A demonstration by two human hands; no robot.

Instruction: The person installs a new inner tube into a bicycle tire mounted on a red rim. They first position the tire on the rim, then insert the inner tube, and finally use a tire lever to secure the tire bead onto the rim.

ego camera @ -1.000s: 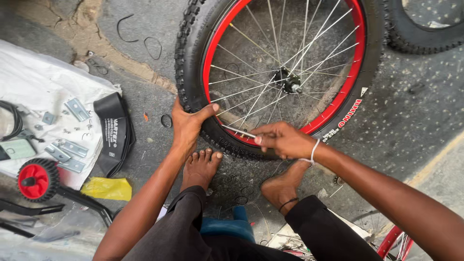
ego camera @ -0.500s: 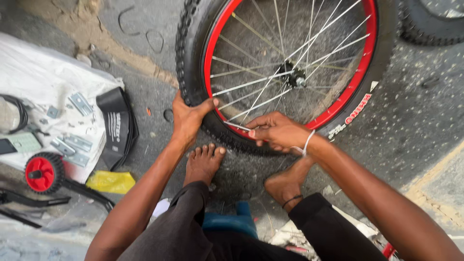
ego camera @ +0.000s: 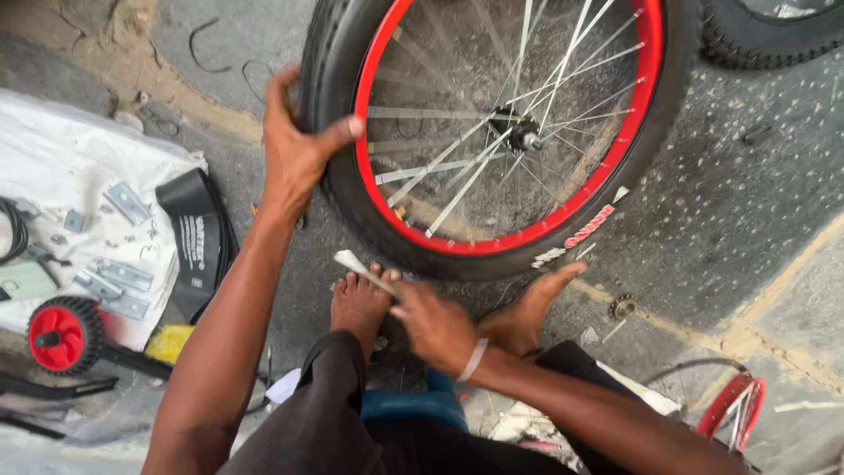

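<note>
Wheel (ego camera: 492, 132) upright before feet, L hand (ego camera: 294, 149) on tyre; parts on sheet (ego camera: 53, 158) at left.

Bare arms, white wristband (ego camera: 473, 360), dark trousers (ego camera: 325, 422)

Soft, even daylight; faint shadows, slight motion blur throughout.

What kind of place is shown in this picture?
Probably an outdoor bicycle repair spot on the ground. A red-rimmed wheel stands on rough pavement, and metal brackets lie on a white sheet.
</note>
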